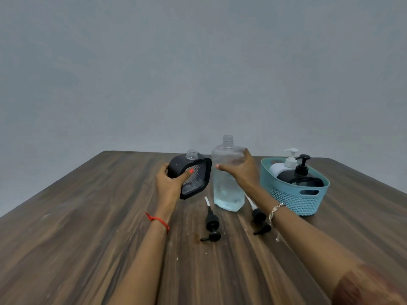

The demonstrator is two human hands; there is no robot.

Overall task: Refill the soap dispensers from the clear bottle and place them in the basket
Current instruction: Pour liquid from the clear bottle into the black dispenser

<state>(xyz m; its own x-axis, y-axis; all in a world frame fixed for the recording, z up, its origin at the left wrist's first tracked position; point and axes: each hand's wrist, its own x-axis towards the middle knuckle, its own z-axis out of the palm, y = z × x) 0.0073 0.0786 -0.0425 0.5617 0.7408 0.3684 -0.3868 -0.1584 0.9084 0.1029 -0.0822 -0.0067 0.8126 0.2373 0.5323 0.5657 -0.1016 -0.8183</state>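
My left hand (170, 182) grips a black soap dispenser (193, 176) with a clear panel and an open clear neck, tilted toward the right. My right hand (240, 170) wraps around the tall clear bottle (226, 190), which stands upright and uncapped with pale liquid in its lower part. Two black pump heads lie on the wooden table: one pump (211, 224) in front of the bottle, the other pump (259, 219) partly under my right wrist. The teal basket (295, 194) at right holds a white dispenser (284, 165) and a black dispenser (301, 177).
The wooden table (88, 227) stretches wide to the left and front, with a small stain and crumbs near the front pump. Behind the table's far edge is a plain grey wall.
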